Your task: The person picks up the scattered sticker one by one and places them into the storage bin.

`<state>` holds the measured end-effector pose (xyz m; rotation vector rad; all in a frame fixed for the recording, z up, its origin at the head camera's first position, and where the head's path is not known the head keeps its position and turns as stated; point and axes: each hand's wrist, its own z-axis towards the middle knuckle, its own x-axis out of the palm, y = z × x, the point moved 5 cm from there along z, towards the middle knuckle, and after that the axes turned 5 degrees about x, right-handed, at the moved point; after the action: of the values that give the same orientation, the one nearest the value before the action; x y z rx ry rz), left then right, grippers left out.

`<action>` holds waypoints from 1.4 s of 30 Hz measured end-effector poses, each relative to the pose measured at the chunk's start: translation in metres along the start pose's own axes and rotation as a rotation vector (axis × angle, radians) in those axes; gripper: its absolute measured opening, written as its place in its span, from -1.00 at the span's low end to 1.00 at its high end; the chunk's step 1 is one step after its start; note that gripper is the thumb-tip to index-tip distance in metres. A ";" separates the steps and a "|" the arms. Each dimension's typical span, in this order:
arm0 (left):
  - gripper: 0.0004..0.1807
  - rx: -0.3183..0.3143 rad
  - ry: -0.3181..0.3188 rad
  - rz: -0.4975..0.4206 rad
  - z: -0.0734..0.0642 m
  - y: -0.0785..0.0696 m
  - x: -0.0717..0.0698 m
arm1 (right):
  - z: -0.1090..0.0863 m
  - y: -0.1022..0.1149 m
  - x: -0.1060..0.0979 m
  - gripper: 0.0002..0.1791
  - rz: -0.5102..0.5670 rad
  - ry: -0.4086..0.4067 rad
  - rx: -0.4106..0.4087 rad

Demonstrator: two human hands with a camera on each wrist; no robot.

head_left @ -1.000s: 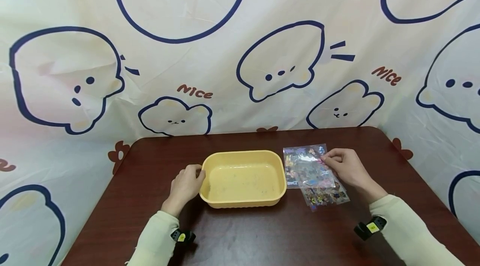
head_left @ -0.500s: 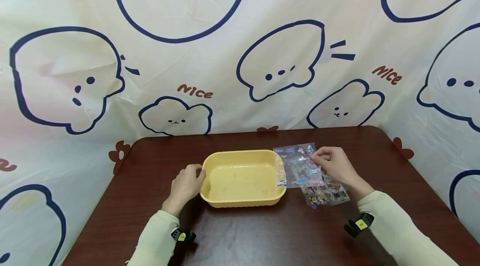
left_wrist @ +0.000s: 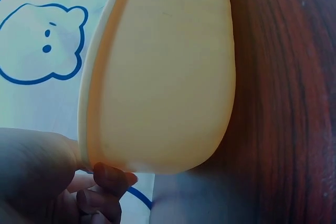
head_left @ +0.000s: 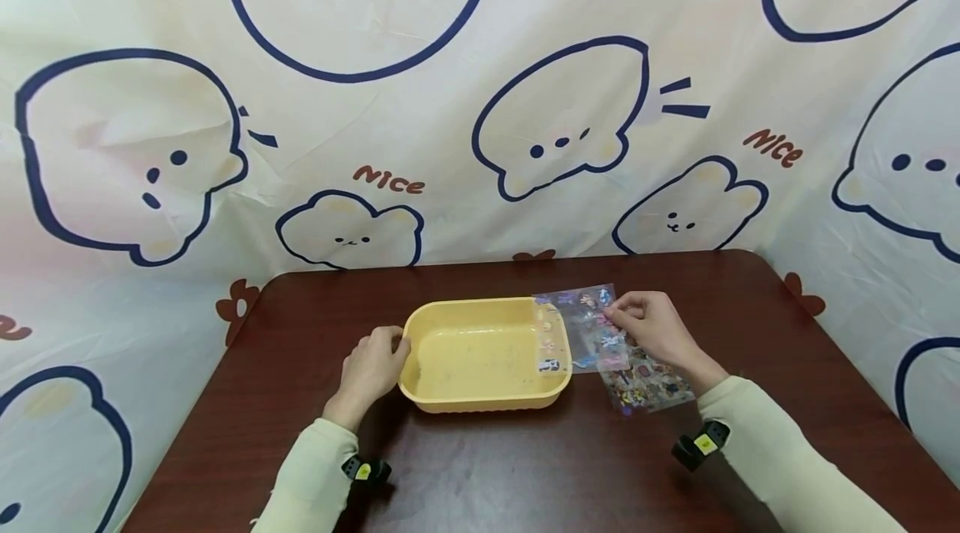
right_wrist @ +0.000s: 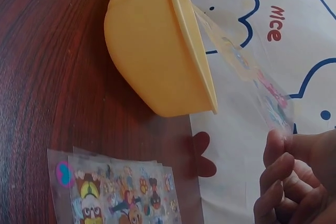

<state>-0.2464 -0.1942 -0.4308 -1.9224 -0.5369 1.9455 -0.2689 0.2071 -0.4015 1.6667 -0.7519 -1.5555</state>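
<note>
A yellow plastic basin (head_left: 480,411) stands on the table, and my left hand (head_left: 373,366) grips its left rim between thumb and fingers. In the left wrist view the fingertips (left_wrist: 113,178) curl under the basin's lip. My right hand (head_left: 663,331) pinches a clear sticker sheet (head_left: 592,333) by its right edge. The sheet's left part hangs over the basin's right rim. Several more sticker sheets (head_left: 645,383) with colourful cartoon figures lie on the table beneath and right of it; the right wrist view shows the stacked sheets (right_wrist: 121,195) more closely.
The dark reddish-brown wooden table (head_left: 480,475) ends at a rounded far edge. Behind it hangs a pale cloth (head_left: 450,133) with blue-outlined cartoon animals. A dark wristband device (head_left: 701,445) sits on each sleeve.
My right hand has moved left with the pinched sticker sheet, from beside the basin to over its right rim, uncovering more of the sheets below. The left hand has stayed on the basin.
</note>
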 end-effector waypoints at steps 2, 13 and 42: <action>-0.58 0.001 0.002 -0.001 0.001 0.000 0.000 | 0.001 0.000 0.002 -0.79 0.005 0.002 0.015; -0.57 0.001 0.017 0.005 0.001 0.000 0.000 | 0.002 0.003 0.020 -0.82 0.017 0.010 0.015; -0.58 0.010 0.022 0.015 0.002 0.000 -0.001 | 0.013 0.017 0.052 -0.83 0.031 0.059 0.076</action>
<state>-0.2483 -0.1941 -0.4300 -1.9442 -0.5075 1.9303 -0.2754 0.1539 -0.4171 1.7398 -0.8111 -1.4666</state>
